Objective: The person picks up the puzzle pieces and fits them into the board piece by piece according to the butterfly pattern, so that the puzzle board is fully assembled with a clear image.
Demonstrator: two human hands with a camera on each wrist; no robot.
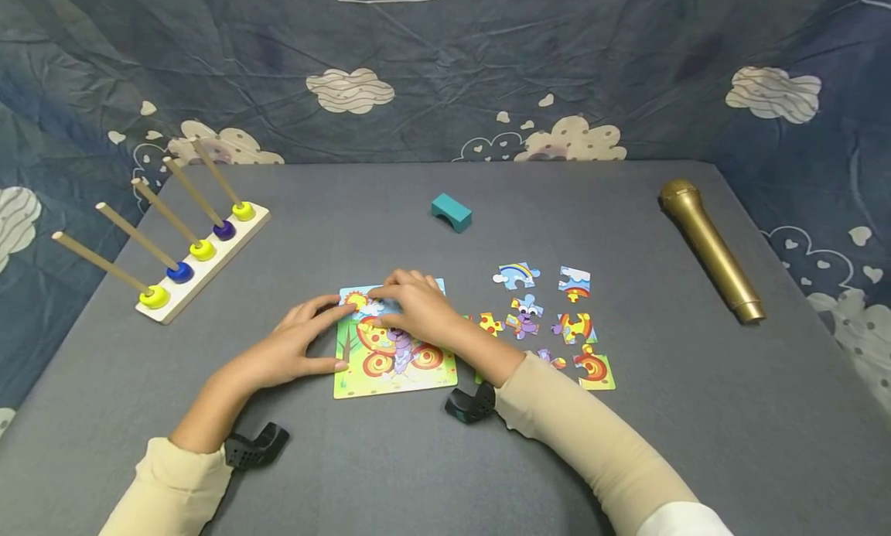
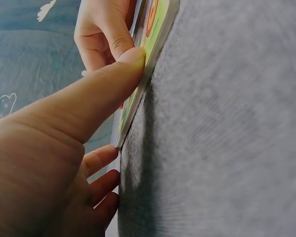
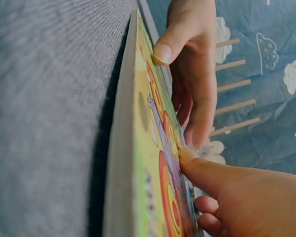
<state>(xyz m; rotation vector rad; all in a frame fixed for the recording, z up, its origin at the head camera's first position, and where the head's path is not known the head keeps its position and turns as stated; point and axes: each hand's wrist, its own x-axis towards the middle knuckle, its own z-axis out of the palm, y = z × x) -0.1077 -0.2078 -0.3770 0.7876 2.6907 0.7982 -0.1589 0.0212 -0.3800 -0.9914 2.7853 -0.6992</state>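
Observation:
A square butterfly puzzle board lies flat on the grey table, with a sun, sky and green ground printed on it. At its left edge is my left hand, thumb tip on the lower left border and fingers stretched to the upper left corner. The left wrist view shows that thumb laid on the board's rim. My right hand rests over the upper part of the board, hiding some of the picture. In the right wrist view its thumb presses on the printed surface, the fingers beyond it partly hidden.
Several loose puzzle pieces lie right of the board, among them a rainbow piece and a green corner piece; the right forearm covers some. A peg stacker stands left, a teal arch block behind, a gold microphone right.

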